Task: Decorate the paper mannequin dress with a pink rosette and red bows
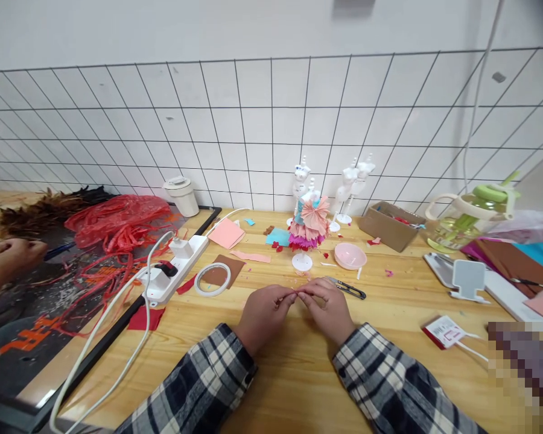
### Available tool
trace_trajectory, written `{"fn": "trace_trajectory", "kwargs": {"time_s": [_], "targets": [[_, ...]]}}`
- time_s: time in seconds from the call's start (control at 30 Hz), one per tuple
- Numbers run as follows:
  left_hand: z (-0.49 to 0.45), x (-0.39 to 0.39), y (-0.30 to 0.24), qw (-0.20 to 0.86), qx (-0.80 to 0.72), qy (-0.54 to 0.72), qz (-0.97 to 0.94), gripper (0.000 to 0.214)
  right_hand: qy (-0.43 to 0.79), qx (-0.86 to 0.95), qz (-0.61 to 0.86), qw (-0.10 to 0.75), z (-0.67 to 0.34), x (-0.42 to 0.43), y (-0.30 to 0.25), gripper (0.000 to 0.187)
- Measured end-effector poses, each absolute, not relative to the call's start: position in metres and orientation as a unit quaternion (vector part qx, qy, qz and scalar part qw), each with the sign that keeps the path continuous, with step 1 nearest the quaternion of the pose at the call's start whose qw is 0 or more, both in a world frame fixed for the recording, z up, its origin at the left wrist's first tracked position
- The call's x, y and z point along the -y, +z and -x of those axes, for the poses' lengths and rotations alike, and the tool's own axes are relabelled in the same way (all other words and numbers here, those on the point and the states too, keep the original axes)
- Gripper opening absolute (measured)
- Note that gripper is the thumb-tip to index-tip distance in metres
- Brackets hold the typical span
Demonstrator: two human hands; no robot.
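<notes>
One white tape ring (212, 293) is lying flat on wooden bench (402, 313). Left hand (263, 312) is pinching tiny reddish scrap (295, 292), sitting midway between grips, neither nearer, long axis unclear. Behind, miniature dress form (308, 224) is wearing crinkled papery ruffles. Right hand (330, 310) is pinching opposite side. Utility knife (350, 290), round pink bowl (350, 256) are lying beyond.

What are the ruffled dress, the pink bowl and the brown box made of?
The dress: probably crepe paper, matte, judging by its crinkled pleats. The bowl: likely plastic, smooth with a soft sheen, though ceramic is possible. The box: seemingly cardboard, dull brown with flat, thin walls.
</notes>
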State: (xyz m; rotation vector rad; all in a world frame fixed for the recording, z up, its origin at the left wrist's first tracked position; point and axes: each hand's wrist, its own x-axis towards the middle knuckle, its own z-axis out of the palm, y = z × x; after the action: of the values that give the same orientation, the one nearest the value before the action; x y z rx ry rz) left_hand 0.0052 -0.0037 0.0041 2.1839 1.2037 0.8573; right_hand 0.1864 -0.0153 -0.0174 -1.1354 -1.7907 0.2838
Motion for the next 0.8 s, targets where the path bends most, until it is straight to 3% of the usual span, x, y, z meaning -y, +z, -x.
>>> {"fn": "trace_trajectory", "kwargs": {"time_s": [0.4,0.8], "targets": [[-0.0063,0.0039,0.0039,0.213,-0.457,0.330,-0.798,0.022,0.159,0.711,0.480,0.489,-0.1817,0.0140,-0.0177,0.015],[-0.0084,0.0008,0.0039,0.240,-0.465,0.368,-0.768,0.020,0.107,0.743,0.466,0.469,-0.1815,0.0159,-0.0202,0.015]]}}
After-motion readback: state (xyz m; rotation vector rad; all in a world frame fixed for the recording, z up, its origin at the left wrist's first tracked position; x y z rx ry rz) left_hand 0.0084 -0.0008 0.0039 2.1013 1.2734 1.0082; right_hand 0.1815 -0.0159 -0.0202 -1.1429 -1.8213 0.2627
